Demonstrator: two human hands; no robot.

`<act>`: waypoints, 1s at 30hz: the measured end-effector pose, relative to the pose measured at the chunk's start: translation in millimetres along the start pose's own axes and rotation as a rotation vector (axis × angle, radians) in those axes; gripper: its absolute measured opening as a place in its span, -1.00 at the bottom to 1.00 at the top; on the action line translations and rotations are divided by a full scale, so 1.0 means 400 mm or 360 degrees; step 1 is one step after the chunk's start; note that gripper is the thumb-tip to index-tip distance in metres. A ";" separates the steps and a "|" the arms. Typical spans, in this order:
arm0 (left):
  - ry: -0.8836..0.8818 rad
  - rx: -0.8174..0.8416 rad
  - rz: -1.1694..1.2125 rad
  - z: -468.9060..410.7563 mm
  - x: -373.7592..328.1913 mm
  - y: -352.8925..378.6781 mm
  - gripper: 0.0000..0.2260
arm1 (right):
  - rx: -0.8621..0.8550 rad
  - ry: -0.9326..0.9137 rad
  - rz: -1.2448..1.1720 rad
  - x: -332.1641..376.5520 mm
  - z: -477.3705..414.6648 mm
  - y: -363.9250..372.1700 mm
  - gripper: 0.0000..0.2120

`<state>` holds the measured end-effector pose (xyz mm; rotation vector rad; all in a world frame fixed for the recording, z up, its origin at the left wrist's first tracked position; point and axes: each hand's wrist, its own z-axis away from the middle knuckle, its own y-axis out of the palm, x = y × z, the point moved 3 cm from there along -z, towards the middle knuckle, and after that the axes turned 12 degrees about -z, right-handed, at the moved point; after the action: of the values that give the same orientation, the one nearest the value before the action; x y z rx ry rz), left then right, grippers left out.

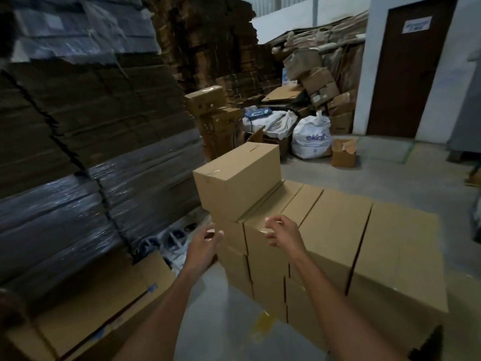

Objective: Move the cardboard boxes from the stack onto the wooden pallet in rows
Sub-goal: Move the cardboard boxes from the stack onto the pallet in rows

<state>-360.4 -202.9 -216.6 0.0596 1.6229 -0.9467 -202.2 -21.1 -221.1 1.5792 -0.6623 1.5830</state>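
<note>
Warehouse floor, cardboard piled behind. Boxes (338, 230) sit stacked in rows, one box (236, 175) on top at the far left. Both hands, left (205, 246) and right (282, 234), hover empty, fingers loosely curled. Best to grip opposite sides squarely before lifting.

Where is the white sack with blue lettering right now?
In the head view, the white sack sits on the floor, right of centre in the background, beside a small open cardboard box and left of the brown door.
</note>
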 end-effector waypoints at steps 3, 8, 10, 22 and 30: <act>-0.0004 -0.0034 0.0041 -0.137 -0.018 -0.008 -0.78 | 0.0037 0.0005 0.0032 0.013 -0.134 0.068 -0.86; 0.0033 -0.0014 -0.0012 -0.378 -0.007 -0.034 -0.73 | 0.0069 -0.0013 0.0073 0.018 -0.334 0.177 -0.77; 0.0049 0.0015 0.0014 -0.486 -0.009 -0.038 -0.70 | 0.0056 -0.0009 0.0057 0.013 -0.415 0.220 -0.76; 0.0193 0.0254 -0.0181 -1.222 -0.023 -0.100 -0.67 | -0.0315 0.0102 0.0142 -0.070 -0.966 0.483 -0.46; 0.0182 0.0473 -0.0523 -1.624 -0.028 -0.065 -0.57 | -0.0705 0.0101 0.0000 -0.098 -1.212 0.545 -0.34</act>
<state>-891.4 172.6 -210.6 0.0522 1.6125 -1.4577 -660.4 247.3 -267.0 1.1958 -0.9055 1.3627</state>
